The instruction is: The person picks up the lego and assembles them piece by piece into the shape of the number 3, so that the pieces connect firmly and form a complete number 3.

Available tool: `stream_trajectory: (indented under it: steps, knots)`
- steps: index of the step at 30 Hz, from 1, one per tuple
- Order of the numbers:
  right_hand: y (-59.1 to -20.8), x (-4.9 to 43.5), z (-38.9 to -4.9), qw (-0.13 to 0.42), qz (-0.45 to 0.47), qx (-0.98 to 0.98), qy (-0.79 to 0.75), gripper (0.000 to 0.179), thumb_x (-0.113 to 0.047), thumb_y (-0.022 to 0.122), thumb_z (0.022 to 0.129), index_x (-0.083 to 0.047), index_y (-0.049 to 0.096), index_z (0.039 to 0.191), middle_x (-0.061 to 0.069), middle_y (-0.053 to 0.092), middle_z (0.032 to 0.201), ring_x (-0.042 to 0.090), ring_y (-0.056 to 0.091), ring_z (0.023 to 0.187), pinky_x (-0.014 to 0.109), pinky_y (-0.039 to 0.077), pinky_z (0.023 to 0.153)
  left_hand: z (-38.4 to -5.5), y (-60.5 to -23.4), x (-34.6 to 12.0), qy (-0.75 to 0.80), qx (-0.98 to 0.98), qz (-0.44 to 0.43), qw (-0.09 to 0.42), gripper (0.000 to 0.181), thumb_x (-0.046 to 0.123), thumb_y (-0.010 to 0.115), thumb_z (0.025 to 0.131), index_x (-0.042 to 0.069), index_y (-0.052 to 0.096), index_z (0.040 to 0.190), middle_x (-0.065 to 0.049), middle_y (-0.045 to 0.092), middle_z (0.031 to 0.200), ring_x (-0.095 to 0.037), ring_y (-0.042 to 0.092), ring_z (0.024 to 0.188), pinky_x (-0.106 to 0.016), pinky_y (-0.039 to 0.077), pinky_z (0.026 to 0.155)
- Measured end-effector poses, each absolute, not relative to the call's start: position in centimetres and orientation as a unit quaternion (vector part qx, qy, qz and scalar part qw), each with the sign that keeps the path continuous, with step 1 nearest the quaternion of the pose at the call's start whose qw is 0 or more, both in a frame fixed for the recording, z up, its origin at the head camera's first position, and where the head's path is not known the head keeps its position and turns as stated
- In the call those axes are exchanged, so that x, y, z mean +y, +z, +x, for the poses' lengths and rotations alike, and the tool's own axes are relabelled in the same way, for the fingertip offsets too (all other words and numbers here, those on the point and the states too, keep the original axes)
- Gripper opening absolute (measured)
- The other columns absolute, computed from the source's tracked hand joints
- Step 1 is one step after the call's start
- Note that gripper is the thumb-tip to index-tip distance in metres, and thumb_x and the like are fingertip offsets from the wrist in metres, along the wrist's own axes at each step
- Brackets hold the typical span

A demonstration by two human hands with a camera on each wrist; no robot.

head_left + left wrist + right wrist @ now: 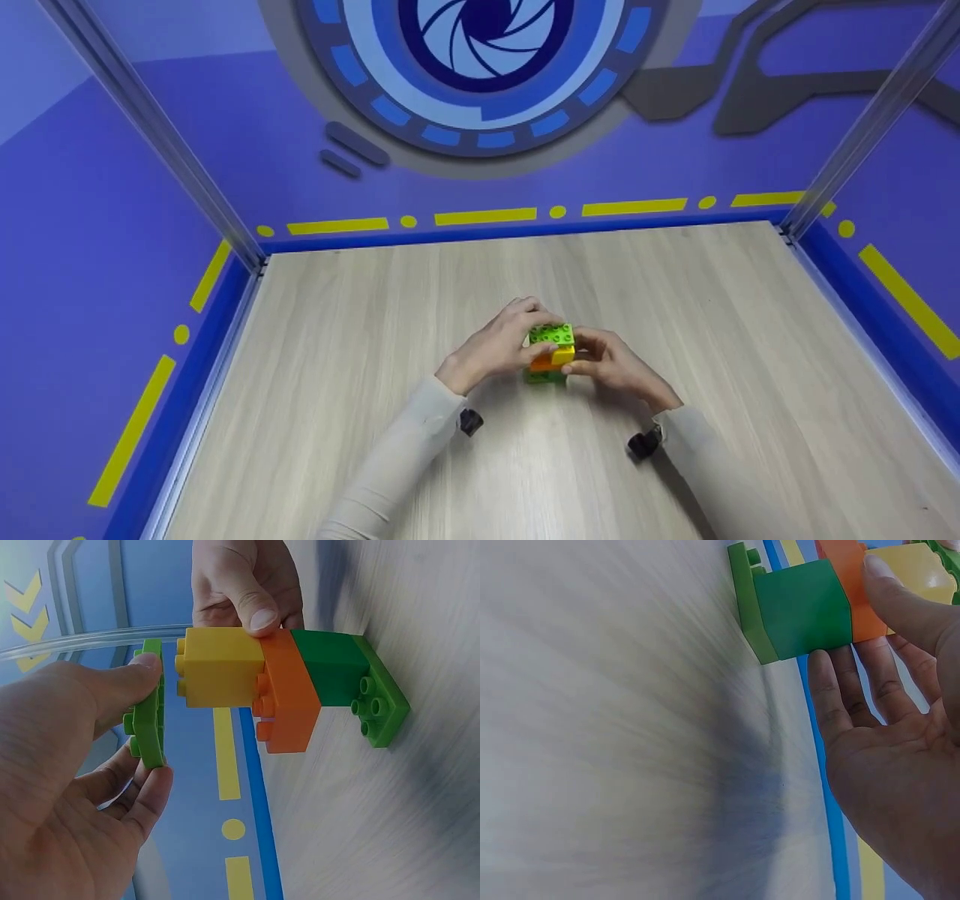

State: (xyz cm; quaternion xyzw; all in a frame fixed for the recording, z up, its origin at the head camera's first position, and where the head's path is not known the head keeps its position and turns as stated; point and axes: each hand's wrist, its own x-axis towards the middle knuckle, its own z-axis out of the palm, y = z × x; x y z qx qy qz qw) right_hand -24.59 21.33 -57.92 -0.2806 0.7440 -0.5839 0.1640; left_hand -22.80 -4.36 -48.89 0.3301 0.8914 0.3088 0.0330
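Note:
A stack of toy building bricks stands upright on the table. From the bottom it has a flat green plate (390,709), a dark green brick (330,667), an orange brick (292,694) that juts out to one side, and a yellow brick (223,667). My left hand (495,345) pinches a flat lime-green studded plate (551,334) between thumb and fingers, just above the yellow brick. In the left wrist view a small gap separates them. My right hand (621,369) grips the stack from the right, its thumb by the orange and yellow bricks.
The pale wood-grain table (360,315) spreads around the stack. Blue panels with yellow dashes (486,217) enclose the back and both sides. Metal posts (161,142) rise at the back corners. A dark wrist camera (643,445) sits at the right wrist.

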Motion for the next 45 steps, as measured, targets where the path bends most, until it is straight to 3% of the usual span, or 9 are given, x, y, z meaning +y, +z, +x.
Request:
stream_trajectory:
  steps: [10, 25, 45]
  knots:
    - [-57.94, 21.35, -24.81, 0.168, -0.284, 0.734, -0.594, 0.043, -0.006, 0.078, 0.097, -0.003, 0.066, 0.138, 0.010, 0.071, 0.131, 0.017, 0.071, 0.118, 0.029, 0.060, 0.099, -22.86, -49.02, -4.26, 0.302, 0.892, 0.334, 0.037, 0.036, 0.029, 0.072, 0.104, 0.019, 0.071, 0.139, 0.002, 0.062, 0.127, -0.014, 0.054, 0.117, -0.027, 0.052, 0.105]
    - [-58.26, 21.46, -24.79, 0.170, -0.281, 0.734, -0.594, 0.040, -0.004, 0.079, 0.095, -0.004, 0.068, 0.134, 0.016, 0.071, 0.128, 0.018, 0.072, 0.118, 0.030, 0.060, 0.101, -22.90, -49.53, -4.02, 0.303, 0.887, 0.346, 0.040, 0.035, 0.027, 0.072, 0.105, 0.019, 0.072, 0.139, 0.001, 0.062, 0.123, -0.013, 0.056, 0.112, -0.024, 0.053, 0.100]
    - [-58.03, 21.52, -24.72, 0.166, -0.280, 0.745, -0.582, 0.048, -0.008, 0.079, 0.097, -0.006, 0.065, 0.142, 0.016, 0.069, 0.136, 0.016, 0.071, 0.119, 0.028, 0.060, 0.099, -22.88, -48.96, -3.63, 0.273, 0.896, 0.347, 0.043, 0.037, 0.029, 0.072, 0.104, 0.019, 0.073, 0.140, -0.002, 0.061, 0.124, -0.015, 0.056, 0.110, -0.025, 0.053, 0.098]
